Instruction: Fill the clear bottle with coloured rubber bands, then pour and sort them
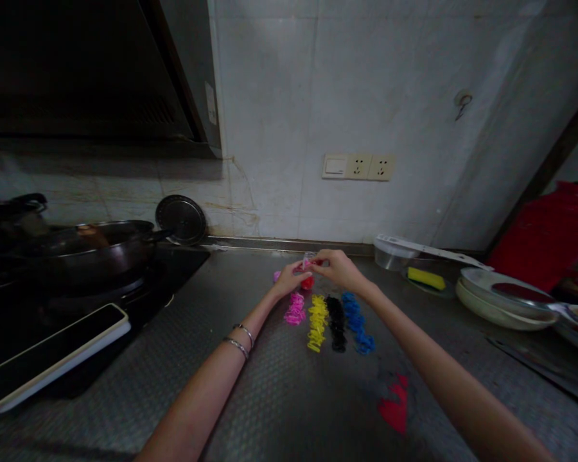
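Near the back of the metal counter, my left hand (pixel 290 278) and my right hand (pixel 338 269) meet with fingers pinched. Between their fingertips is a small pink and clear thing (pixel 307 261), too small to make out. A round red thing (pixel 307 283) shows just below the fingers, and a pink thing (pixel 276 276) is partly hidden behind my left hand. Closer to me lie rows of small looped elastic bands: pink bands (pixel 295 309), yellow bands (pixel 317 323), black bands (pixel 336 324) and blue bands (pixel 358 323).
A red cut-out piece (pixel 395 405) lies near my right forearm. Rightward are a clear plastic tub (pixel 394 255), a yellow sponge (pixel 426 278) and stacked bowls (pixel 503 308). On the left, a pan (pixel 91 256) sits on the stove, with a white-edged phone-like slab (pixel 62 359) nearer.
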Demonstrator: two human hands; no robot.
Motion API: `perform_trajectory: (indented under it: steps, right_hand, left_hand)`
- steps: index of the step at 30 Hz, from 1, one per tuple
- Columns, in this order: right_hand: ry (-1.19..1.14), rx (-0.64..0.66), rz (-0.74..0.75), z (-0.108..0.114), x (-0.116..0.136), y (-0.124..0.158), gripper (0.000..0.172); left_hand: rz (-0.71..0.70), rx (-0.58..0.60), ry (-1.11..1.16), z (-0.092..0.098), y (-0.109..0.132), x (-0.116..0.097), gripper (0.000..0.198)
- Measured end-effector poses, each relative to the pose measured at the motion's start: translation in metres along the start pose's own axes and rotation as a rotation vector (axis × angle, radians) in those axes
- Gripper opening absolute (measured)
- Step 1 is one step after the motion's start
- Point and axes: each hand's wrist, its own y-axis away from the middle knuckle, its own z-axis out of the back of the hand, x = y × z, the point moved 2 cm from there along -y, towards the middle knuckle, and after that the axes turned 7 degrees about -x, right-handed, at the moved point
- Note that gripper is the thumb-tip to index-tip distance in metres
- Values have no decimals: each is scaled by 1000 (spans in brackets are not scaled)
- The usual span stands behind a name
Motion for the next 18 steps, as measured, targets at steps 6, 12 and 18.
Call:
perform_trajectory:
  steps: [6,12,18]
  right_hand:
    - [157,51,-66,11,-22,-41,29]
    - [246,246,-77,3,-25,-60,25]
    - [307,397,-78,-3,-19,-77,22]
  left_hand:
    - [33,-40,-3,-2,1,2,34]
    - [18,-24,-33,-2,1,5,33]
    - [6,-9,-56,-2,-1,11,35]
